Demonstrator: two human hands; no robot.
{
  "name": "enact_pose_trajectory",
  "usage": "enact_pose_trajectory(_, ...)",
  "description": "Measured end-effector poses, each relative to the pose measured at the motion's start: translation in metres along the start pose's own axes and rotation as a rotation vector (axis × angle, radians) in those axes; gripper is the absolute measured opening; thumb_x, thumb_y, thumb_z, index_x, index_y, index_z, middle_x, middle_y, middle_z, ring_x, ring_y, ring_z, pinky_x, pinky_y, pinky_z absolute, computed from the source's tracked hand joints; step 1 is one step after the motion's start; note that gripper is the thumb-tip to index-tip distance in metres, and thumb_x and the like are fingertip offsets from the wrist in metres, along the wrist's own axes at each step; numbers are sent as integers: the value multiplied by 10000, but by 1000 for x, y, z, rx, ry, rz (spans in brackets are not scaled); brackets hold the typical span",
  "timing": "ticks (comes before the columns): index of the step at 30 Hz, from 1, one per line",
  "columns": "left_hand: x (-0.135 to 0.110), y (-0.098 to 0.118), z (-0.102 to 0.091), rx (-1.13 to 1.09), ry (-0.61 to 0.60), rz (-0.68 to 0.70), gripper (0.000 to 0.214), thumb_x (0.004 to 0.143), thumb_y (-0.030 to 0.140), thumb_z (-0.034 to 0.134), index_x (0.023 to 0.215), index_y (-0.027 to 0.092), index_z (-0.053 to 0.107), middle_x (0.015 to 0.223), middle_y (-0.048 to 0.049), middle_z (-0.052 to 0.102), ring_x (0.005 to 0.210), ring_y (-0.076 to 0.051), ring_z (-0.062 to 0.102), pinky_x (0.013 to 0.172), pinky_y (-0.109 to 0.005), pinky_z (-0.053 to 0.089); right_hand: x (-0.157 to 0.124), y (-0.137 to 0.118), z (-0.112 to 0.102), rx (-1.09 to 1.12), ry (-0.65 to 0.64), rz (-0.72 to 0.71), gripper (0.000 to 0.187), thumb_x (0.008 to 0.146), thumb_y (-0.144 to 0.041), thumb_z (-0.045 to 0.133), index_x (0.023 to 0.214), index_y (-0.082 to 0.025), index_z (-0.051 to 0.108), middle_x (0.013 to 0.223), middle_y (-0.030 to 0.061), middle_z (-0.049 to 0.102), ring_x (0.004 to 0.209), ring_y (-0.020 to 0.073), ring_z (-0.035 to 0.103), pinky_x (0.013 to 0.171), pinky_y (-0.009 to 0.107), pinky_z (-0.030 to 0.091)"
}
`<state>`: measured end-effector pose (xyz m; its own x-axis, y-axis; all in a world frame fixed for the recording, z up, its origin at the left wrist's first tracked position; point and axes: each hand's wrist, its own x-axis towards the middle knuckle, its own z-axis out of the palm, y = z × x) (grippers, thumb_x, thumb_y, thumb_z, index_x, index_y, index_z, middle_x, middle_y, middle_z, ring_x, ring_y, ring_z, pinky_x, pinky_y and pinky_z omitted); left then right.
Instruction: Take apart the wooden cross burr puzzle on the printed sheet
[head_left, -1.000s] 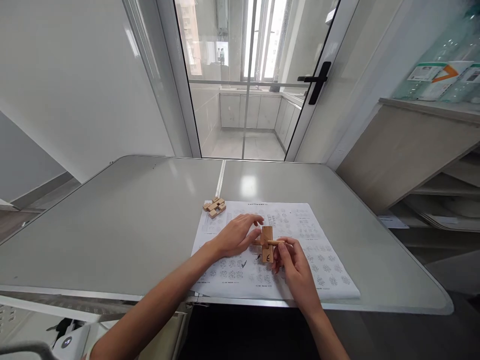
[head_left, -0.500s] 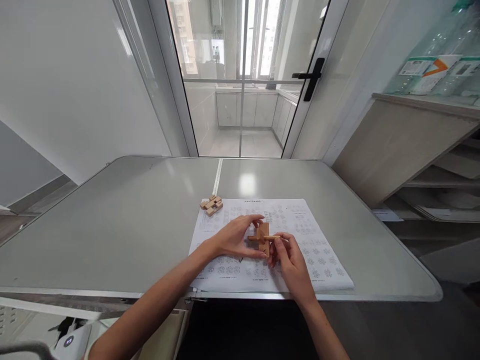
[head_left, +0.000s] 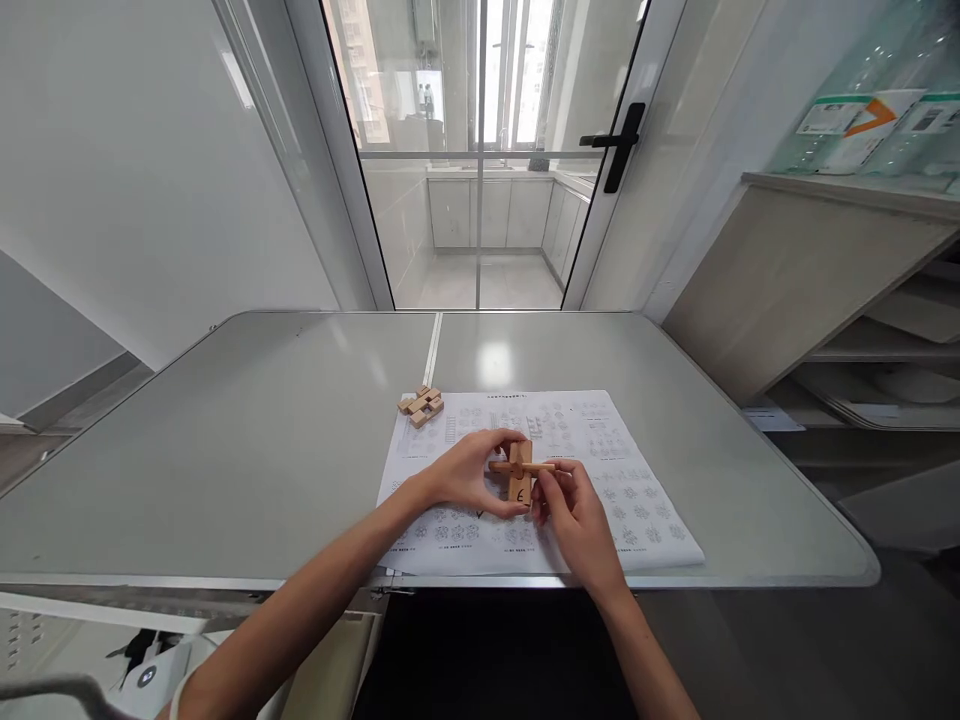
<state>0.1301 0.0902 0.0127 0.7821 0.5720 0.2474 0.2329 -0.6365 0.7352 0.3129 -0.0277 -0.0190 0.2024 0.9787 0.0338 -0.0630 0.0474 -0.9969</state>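
Between my hands, above the printed sheet [head_left: 570, 550], are interlocking wooden puzzle pieces [head_left: 520, 488] fitted crosswise, with a dark mark on the near end of the upright part. My left hand [head_left: 476, 475] clasps the upright part, thumb at the near end and fingers at the far end. My right hand [head_left: 574, 515] pinches the right end of the crosswise wooden piece [head_left: 540, 467] between thumb and fingers. Part of the right fingers is hidden behind the thumb and the wood. A small group of other wooden puzzle pieces [head_left: 421, 405] lies at the sheet's upper left corner.
The sheet with rows of small diagrams lies on a grey table [head_left: 225, 450] with a metal edge. A glass door [head_left: 480, 230] stands behind the table. Shelves [head_left: 825, 290] with plastic bottles [head_left: 877, 120] are at the right. A white device [head_left: 154, 680] is at the lower left.
The puzzle in my hands has turned, so the mark on its near end now faces me. The right hand has shifted slightly left. The camera view has moved slightly.
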Motion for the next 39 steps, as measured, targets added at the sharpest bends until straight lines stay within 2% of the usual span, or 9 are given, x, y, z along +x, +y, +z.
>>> enact_pose_trajectory(4,1,2,-2,-40,-23,-4,718,655,492,900,1255,196,639,1048,-51,709,917,-226,654,873,-362,532,-2,0,0,-65,-34,-24,318,1039,-577,600,1057,-261,575,740,-20,662,669,192,619,668,324,516)
enact_pose_trajectory(11,1,8,-3,-88,-66,-4,657,673,520,915,1169,187,643,1024,-52,691,884,-208,615,807,-330,501,-4,-6,0,-162,26,-53,327,1049,-587,570,987,-268,534,774,-11,674,671,197,617,669,328,500)
enact_pose_trajectory(15,1,8,-2,-96,-52,-7,695,658,530,929,1188,183,645,1085,-79,696,935,-230,637,821,-343,521,-2,-3,-2,-158,10,-30,342,1046,-605,567,1051,-263,567,803,4,695,687,209,634,655,332,503)
enact_pose_trajectory(22,1,8,-2,-132,2,22,722,682,480,925,1263,186,615,1215,-122,697,1102,-292,670,953,-417,549,0,-4,-2,-162,21,-14,390,1019,-637,592,1076,-253,618,794,15,722,653,204,652,637,323,509)
enact_pose_trajectory(26,2,9,-3,-136,2,7,711,672,484,934,1242,186,632,1177,-108,711,1070,-286,687,943,-413,553,-1,-7,-2,-239,6,-43,372,1043,-609,559,1060,-246,636,770,21,720,635,204,644,636,326,503)
enact_pose_trajectory(29,3,11,-4,-151,-20,4,675,682,483,932,1217,184,650,1164,-104,716,1060,-283,692,945,-414,554,-1,-6,-3,-206,0,-33,372,1029,-620,573,1042,-255,642,771,22,724,659,219,661,655,336,511)
enact_pose_trajectory(33,3,11,-4,-197,-54,-29,714,693,497,933,1276,203,644,1197,-100,709,1074,-282,691,966,-426,549,0,-3,-4,-140,-8,-20,391,1007,-644,601,1047,-259,655,758,15,716,675,226,673,674,342,529)
enact_pose_trajectory(39,1,6,-5,-328,-95,-138,706,893,609,717,1477,251,549,1083,-58,702,1005,-260,700,942,-439,545,-4,-7,-3,-176,-16,-66,357,1020,-602,615,1074,-258,692,687,-8,678,623,198,640,659,319,521)
